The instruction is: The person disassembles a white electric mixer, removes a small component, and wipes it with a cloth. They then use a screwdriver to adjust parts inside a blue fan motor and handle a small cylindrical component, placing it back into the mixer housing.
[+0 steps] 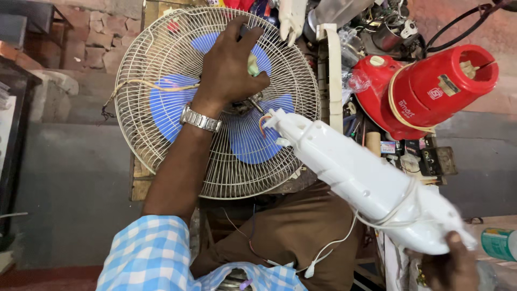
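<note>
The left hand [231,64] grips a green-handled screwdriver [253,66] at the hub of one caged fan [215,102] (three blue blades). The right hand [449,264], lower right, holds one white fan stand [366,183], long axis pointing up-left toward the hub.

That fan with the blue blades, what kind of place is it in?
Probably a small appliance repair shop: the opened fan, a red mixer base, and a cluttered workbench of loose parts.
</note>
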